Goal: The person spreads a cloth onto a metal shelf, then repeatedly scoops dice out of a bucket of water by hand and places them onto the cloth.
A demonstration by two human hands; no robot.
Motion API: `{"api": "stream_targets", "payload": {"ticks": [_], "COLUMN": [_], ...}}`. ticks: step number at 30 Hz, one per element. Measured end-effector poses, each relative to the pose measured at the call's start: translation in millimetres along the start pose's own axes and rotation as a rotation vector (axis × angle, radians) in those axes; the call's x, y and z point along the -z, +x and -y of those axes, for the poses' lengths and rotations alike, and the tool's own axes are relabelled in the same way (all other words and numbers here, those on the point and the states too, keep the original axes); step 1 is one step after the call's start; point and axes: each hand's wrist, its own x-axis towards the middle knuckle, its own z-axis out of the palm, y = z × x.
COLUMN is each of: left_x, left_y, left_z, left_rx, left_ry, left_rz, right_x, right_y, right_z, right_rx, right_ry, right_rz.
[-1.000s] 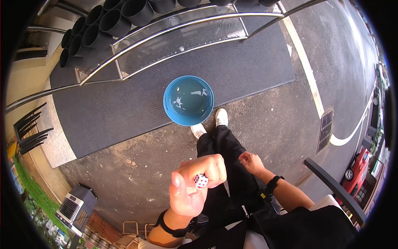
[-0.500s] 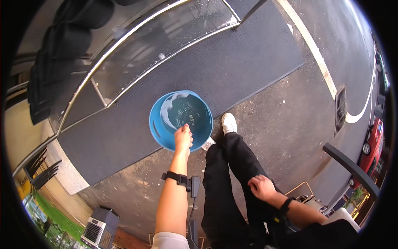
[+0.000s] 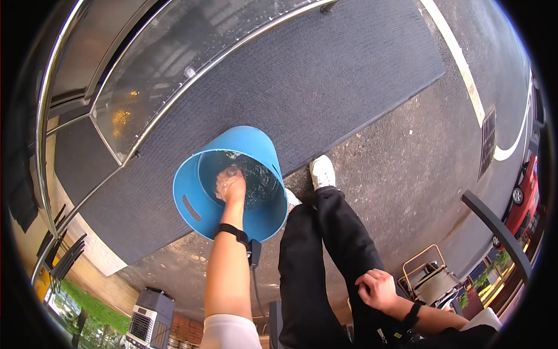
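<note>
A blue bucket [image 3: 200,224] with slotted handle holes leans toward me on the grey mat, and water [image 3: 261,183] fills its lower part. My left hand [image 3: 231,186] reaches inside, its fingers under the stirred, splashing surface. Water and ripples blur those fingers, so I cannot tell whether they hold anything. A black strap with a small dark box sits on the left forearm, near the bucket's rim. My right hand [image 3: 378,289] rests on my black trouser leg [image 3: 343,232], fingers curled in and nothing visible in them.
A ribbed grey mat [image 3: 325,87] lies under the bucket, bordered by a metal railing [image 3: 192,84] with a clear panel. My white shoes [image 3: 322,171] stand beside it. An air cooler [image 3: 151,317] is at lower left, a floor drain [image 3: 487,145] and red car [image 3: 519,203] at right.
My left hand has gone from above the water down into it, and the water now splashes. The bucket has tilted toward me. My right hand stays on the leg.
</note>
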Motion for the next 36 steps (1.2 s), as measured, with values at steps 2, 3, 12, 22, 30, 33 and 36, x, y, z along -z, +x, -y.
{"api": "stream_targets", "payload": {"ticks": [2, 3, 12, 22, 30, 33, 36], "left_x": [-8, -19, 23, 148, 211, 235, 228], "left_y": [-2, 1, -28, -135, -168, -180, -177], "left_z": [12, 24, -3, -40, -60, -65, -71], "left_rx": [0.041, 0.064, 0.385, 0.078, -0.128, -0.235, -0.414], "left_ry": [0.137, 0.203, -1.085, -2.159, -2.279, -2.306, -2.515], "left_rz": [0.211, 0.31, 0.479, 0.763, 0.796, 0.89, 1.027], "right_x": [2, 3, -1, -25, -30, -30, -31], "right_y": [0, 1, -2, -20, -23, -24, -23], "right_z": [1, 0, 0, -7, -10, -13, -16], "right_rx": [0.0, 0.004, 0.001, -0.011, 0.007, 0.012, 0.023], "right_ry": [0.001, -0.001, -0.022, -0.053, -0.068, -0.062, -0.065], "right_rz": [0.004, 0.006, 0.013, 0.031, 0.03, 0.027, 0.011]}}
